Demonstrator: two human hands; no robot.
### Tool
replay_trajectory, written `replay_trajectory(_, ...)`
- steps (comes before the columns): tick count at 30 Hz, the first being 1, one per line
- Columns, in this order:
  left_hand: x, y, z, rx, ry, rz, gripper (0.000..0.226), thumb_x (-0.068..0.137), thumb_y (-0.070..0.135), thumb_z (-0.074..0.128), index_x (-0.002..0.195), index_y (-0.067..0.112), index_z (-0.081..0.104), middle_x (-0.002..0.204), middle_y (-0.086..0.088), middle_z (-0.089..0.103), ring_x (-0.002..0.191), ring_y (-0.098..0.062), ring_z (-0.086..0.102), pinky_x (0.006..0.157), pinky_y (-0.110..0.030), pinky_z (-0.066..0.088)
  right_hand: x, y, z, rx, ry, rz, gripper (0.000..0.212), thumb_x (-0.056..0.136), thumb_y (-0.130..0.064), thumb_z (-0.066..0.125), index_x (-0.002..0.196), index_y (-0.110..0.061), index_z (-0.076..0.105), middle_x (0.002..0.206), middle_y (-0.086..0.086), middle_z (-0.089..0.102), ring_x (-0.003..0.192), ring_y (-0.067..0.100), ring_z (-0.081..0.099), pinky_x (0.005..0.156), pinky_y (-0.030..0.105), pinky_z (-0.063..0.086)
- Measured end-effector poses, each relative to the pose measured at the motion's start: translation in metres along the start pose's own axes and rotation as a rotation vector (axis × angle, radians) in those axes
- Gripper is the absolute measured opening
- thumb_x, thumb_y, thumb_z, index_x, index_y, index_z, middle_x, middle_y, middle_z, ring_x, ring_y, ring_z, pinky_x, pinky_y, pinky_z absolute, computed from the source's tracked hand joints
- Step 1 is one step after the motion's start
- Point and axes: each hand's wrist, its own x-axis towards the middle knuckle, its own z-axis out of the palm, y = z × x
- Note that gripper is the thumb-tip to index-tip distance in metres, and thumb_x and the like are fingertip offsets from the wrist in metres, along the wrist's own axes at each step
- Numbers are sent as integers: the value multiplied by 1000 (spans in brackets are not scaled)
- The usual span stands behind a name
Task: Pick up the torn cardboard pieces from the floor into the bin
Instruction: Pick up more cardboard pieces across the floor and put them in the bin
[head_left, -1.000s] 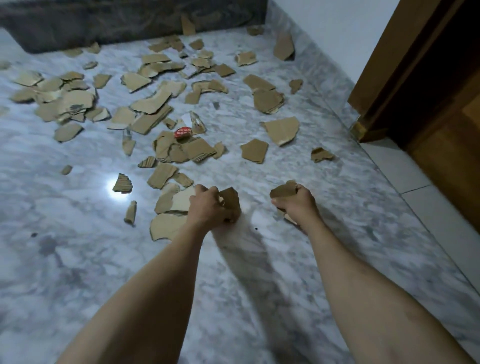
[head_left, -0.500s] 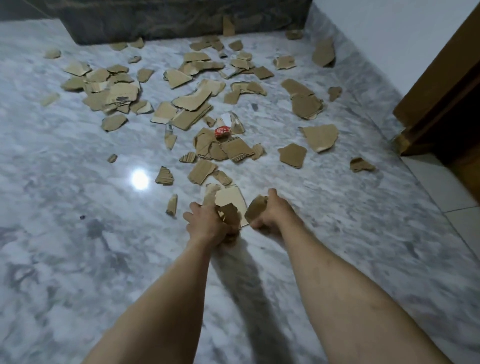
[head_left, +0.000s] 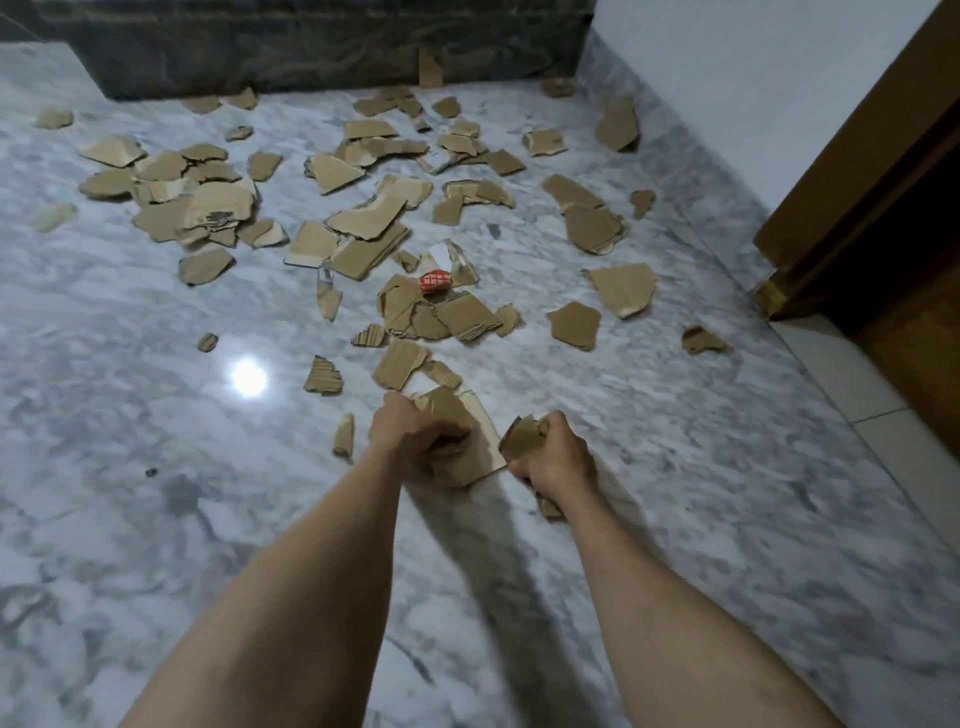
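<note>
Many torn brown cardboard pieces (head_left: 369, 218) lie scattered over the grey marble floor (head_left: 156, 519), thickest at the middle and far left. My left hand (head_left: 410, 431) is closed on a bunch of cardboard pieces (head_left: 457, 441) low over the floor. Beside it, my right hand (head_left: 556, 462) grips other cardboard scraps (head_left: 522, 436), with an end of a piece sticking out below the wrist. A scrap with a red label (head_left: 434, 282) lies in the central pile. No bin is in view.
A dark stone ledge (head_left: 311, 41) runs along the far edge. A white wall (head_left: 753, 78) and a wooden door frame (head_left: 857, 197) stand at the right. A ceiling light reflects off the floor (head_left: 249, 378).
My right hand has moved left, close to my left hand, still holding scraps. My left hand has gathered more pieces, including a larger one. The view has shifted left.
</note>
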Motion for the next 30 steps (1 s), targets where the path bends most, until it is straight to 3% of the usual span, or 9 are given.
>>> replay_trajectory(5, -11, 7, 26, 246, 82, 61, 86, 70, 38, 88, 136, 9, 40, 142, -17, 31, 130, -39, 37, 101, -46, 42, 24, -7, -23, 368, -24, -5, 89, 65, -18, 90, 138, -25, 41, 139, 8, 51, 114, 32, 57, 93, 50, 54)
replay_trajectory(9, -1, 1, 13, 165, -16, 17, 76, 68, 29, 87, 128, 11, 45, 133, -16, 50, 122, -37, 49, 92, -41, 46, 24, -22, -17, 136, -322, -23, 124, 66, -11, 92, 160, -23, 12, 162, 6, 27, 139, 33, 41, 102, 41, 47)
replay_trajectory(12, 3, -11, -2, -18, -46, 42, 57, 69, 16, 86, 113, 12, 49, 117, -14, 62, 111, -34, 58, 84, -35, 48, 15, -30, 18, 52, -320, -49, 126, 63, -12, 92, 159, -20, 12, 163, 8, 26, 143, 29, 36, 107, 38, 43)
replay_trajectory(15, 4, -26, -13, -184, -72, 22, 75, 58, 15, 92, 121, 10, 50, 112, -12, 65, 104, -32, 63, 89, -41, 55, 11, -38, 37, -24, -194, -70, 103, 63, -17, 93, 148, -14, 34, 148, 10, 46, 133, 31, 46, 106, 40, 44)
replay_trajectory(19, 6, -26, -33, -468, -224, 73, 67, 65, -7, 86, 122, 13, 56, 99, -8, 69, 87, -24, 66, 60, -28, 57, 11, -51, 21, 79, -164, -75, 65, 54, -16, 97, 110, -9, 65, 109, 9, 72, 105, 29, 66, 91, 41, 55)
replay_trajectory(22, 9, -17, -61, -636, -353, 124, 55, 68, -16, 79, 112, 13, 66, 102, -17, 74, 96, -37, 71, 78, -45, 62, 9, -70, -5, 211, -264, -40, 35, 62, -4, 92, 92, -8, 75, 91, 9, 78, 91, 27, 73, 91, 45, 58)
replay_trajectory(24, 10, -13, -78, -704, -408, 128, 49, 72, -13, 76, 116, 8, 65, 109, -23, 72, 98, -38, 71, 81, -48, 61, 8, -82, -22, 310, -278, 10, 35, 62, -2, 92, 92, -7, 76, 91, 12, 78, 89, 29, 74, 89, 47, 59)
replay_trajectory(27, 17, -14, -93, -759, -403, 124, 50, 76, -10, 71, 124, -7, 59, 105, -24, 67, 88, -33, 68, 68, -37, 60, 14, -94, -39, 507, -174, 77, 35, 66, 3, 88, 97, -3, 72, 80, 10, 78, 74, 22, 75, 71, 36, 63)
replay_trajectory(30, 37, -23, -97, -676, -322, 79, 76, 55, 4, 86, 125, -4, 57, 109, -26, 71, 91, -36, 72, 72, -43, 60, 25, -97, -51, 552, -96, 73, 31, 68, 2, 87, 95, 1, 71, 76, 9, 77, 69, 23, 74, 67, 34, 62)
